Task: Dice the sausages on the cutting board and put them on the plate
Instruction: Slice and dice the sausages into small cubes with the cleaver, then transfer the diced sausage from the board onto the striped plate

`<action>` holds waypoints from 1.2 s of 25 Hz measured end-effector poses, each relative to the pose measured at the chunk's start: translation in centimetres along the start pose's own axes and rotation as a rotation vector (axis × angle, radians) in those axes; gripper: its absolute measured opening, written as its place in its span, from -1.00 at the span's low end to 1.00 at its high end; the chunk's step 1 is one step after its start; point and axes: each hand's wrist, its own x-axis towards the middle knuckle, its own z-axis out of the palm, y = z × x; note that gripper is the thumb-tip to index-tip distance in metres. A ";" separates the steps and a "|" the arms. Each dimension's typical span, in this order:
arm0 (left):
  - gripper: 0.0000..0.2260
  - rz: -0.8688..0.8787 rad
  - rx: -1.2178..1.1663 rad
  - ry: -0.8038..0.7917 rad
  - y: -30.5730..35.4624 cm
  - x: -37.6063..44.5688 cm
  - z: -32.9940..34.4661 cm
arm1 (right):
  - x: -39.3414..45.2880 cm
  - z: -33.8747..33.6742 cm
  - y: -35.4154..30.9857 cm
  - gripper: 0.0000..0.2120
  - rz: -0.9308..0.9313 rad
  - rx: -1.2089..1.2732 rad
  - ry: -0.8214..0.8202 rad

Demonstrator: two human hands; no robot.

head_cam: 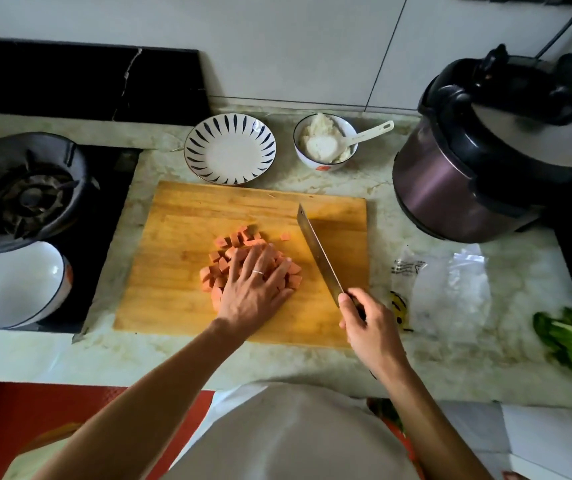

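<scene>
Dicing is judged complete: the sausage cubes (243, 258) are heaped at the middle of the cutting board (180, 299). They are covered by the left hand (255, 289), fingers flat. The knife (317, 252), right of the heap, is gripped by the right hand (364, 327). Transfer to the plate (230, 153) beyond the board is next required.

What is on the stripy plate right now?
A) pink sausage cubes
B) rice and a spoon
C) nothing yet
C: the stripy plate is bare, and the sausage cubes all lie on the cutting board under the left hand; the rice sits in a separate bowl.
</scene>
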 end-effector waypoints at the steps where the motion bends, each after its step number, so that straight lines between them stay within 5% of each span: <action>1: -0.48 0.016 0.002 -0.003 -0.3 -0.1 -0.5 | 0.0 0.2 -0.1 -0.74 0.000 -0.003 0.013; 4: -0.40 -0.105 -0.086 0.046 -0.8 -1.7 -1.8 | 1.3 0.7 -1.3 -0.73 0.009 -0.018 0.025; 9: -0.27 -0.660 -0.449 0.076 -2.0 -4.2 -1.4 | 1.7 2.3 -3.8 -0.78 -0.084 -0.054 -0.077; 15: -0.29 -0.679 -0.709 0.150 -1.3 -1.7 -1.4 | 2.0 1.6 -3.6 -0.77 -0.056 0.026 -0.094; 20: -0.36 -0.694 -0.653 0.208 -3.1 -2.3 -1.9 | 2.4 -1.0 -2.0 -0.67 0.017 -0.069 0.023; 25: -0.39 -0.723 -0.732 0.219 -3.8 -3.1 -1.8 | 1.2 -0.7 -0.8 -0.73 0.169 0.362 -0.107; 30: -0.40 -0.755 -0.748 0.216 -3.0 -3.3 -1.3 | 0.2 0.3 0.5 -0.75 0.330 0.405 -0.187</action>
